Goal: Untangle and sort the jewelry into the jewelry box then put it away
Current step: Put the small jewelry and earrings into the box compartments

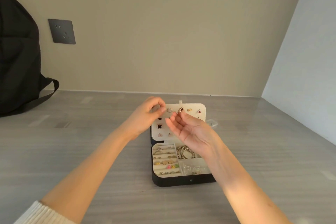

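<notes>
Earring in hand: a small rose-gold metal earring point(180, 110), held up at the tips of my right hand point(192, 131), palm turned up, the other fingers loosely spread.
How it handles: I judge it very light, stiff and smooth, so it could slip or flick away. Its post or hook is probably thin and could bend.
Where to hold: by the solid body between thumb and fingertip, leaving the thin end free to go into the panel.
Left hand: my left hand point(148, 114) is curled, thumb and forefinger drawn together just left of the earring. I cannot tell whether something tiny sits between them.
Box: the black hard-shell jewelry box with cream lining point(181, 181) lies open on the grey streaked table point(91, 151), directly under and in front of both hands.
Lid panel: the cream padded earring panel point(192, 107) lies flat behind my fingertips, already studded with pairs, among them a black clover-shaped stud point(159, 126). The held earring hovers over its upper middle, not touching that I can see.
Tray: nearer me, the cream ring rolls point(164, 158) are filled. Pale metal bracelets point(185, 152) lie in the next compartment, partly under my right wrist.
Beside the box: a small clear plastic case point(212, 123) sits at the panel's right edge.
</notes>
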Motion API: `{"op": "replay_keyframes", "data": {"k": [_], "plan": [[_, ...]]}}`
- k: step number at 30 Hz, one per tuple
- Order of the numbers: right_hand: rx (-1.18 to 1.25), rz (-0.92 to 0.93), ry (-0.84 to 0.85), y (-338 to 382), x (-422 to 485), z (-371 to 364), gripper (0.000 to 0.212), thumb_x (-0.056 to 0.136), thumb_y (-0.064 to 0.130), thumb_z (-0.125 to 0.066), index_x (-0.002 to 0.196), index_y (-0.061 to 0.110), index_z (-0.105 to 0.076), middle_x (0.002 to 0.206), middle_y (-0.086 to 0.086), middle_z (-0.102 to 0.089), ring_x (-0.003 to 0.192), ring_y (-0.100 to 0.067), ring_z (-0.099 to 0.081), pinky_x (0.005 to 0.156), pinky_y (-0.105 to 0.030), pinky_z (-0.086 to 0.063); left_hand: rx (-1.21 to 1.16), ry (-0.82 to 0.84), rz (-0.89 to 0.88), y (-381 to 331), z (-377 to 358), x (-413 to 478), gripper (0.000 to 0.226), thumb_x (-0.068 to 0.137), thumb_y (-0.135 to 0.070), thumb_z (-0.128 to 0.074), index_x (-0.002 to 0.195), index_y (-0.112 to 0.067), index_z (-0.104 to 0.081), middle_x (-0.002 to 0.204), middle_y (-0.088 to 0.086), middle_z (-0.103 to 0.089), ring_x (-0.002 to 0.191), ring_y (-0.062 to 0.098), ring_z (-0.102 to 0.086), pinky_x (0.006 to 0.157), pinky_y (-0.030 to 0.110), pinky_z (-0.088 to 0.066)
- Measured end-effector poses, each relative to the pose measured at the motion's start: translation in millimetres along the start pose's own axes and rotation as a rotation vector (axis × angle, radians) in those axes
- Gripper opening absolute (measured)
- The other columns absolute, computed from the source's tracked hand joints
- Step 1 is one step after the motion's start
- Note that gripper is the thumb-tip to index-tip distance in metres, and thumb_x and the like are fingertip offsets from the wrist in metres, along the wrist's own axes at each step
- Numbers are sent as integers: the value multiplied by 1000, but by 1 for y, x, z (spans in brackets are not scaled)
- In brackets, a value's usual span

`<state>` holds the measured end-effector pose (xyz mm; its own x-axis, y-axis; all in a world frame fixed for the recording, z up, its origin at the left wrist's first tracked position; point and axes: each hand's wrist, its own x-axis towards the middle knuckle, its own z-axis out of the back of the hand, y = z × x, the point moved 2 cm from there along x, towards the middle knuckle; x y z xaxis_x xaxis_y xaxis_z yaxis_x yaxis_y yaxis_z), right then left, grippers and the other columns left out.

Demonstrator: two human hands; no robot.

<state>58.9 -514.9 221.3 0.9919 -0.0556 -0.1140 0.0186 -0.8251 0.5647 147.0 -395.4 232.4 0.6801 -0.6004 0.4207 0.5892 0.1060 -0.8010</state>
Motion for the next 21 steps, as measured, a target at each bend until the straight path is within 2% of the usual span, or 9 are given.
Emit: {"op": "replay_keyframes", "data": {"k": [2, 6, 8, 11, 13, 16, 21], "plan": [[-139, 55, -39, 7, -2, 5, 5, 80, 2, -59, 79, -1, -62, 72, -13, -64, 62, -20, -65, 61, -34, -59, 5, 9, 14, 4, 0, -1, 15, 93, -13, -52, 81, -20, -56, 87, -8, -52, 80, 1, -47, 79, 16, -37], [-907, 299, -249, 14, -8, 25, 7, 85, 8, -64, 81, 11, -68, 71, -3, -63, 56, -11, -54, 49, -23, -47, -165, -50, 123, 7, -7, 0, 11, 91, -12, -55, 82, -16, -59, 80, -8, -53, 77, 7, -47, 74, 19, -38], [-1195, 431, -301, 14, -8, 32, 12, 84, 11, -67, 78, 20, -70, 72, 3, -65, 55, -8, -52, 53, -23, -45, -280, -86, 173, 7, -10, 0, 13, 91, -12, -56, 79, -16, -59, 73, -7, -49, 74, 8, -44, 72, 20, -36], [-1528, 568, -295, 8, -3, 34, 11, 81, 20, -70, 79, 30, -72, 77, 14, -69, 66, -3, -57, 69, -25, -49, -411, -95, 185, 7, -11, -1, 17, 91, -8, -54, 76, -15, -58, 62, -15, -53, 74, 7, -45, 73, 21, -35], [-1635, 644, -292, 3, -2, 33, 9, 81, 22, -70, 81, 30, -74, 79, 16, -68, 71, -2, -57, 69, -21, -46, -465, -96, 190, 7, -10, -3, 18, 90, -6, -53, 75, -14, -58, 59, -19, -55, 74, 7, -46, 74, 21, -35], [-1708, 759, -288, 1, -1, 32, 10, 81, 22, -69, 80, 31, -74, 76, 14, -66, 67, -3, -54, 61, -14, -39, -514, -102, 197, 8, -11, -4, 17, 91, -6, -53, 76, -13, -58, 57, -19, -55, 76, 8, -47, 75, 21, -36], [-1709, 756, -308, 0, 3, 34, 11, 81, 21, -69, 80, 30, -74, 73, 18, -64, 69, -4, -55, 61, -18, -40, -577, -90, 205, 9, -11, -3, 18, 91, -4, -52, 76, -13, -57, 53, -20, -54, 75, 8, -47, 76, 22, -35]]}}
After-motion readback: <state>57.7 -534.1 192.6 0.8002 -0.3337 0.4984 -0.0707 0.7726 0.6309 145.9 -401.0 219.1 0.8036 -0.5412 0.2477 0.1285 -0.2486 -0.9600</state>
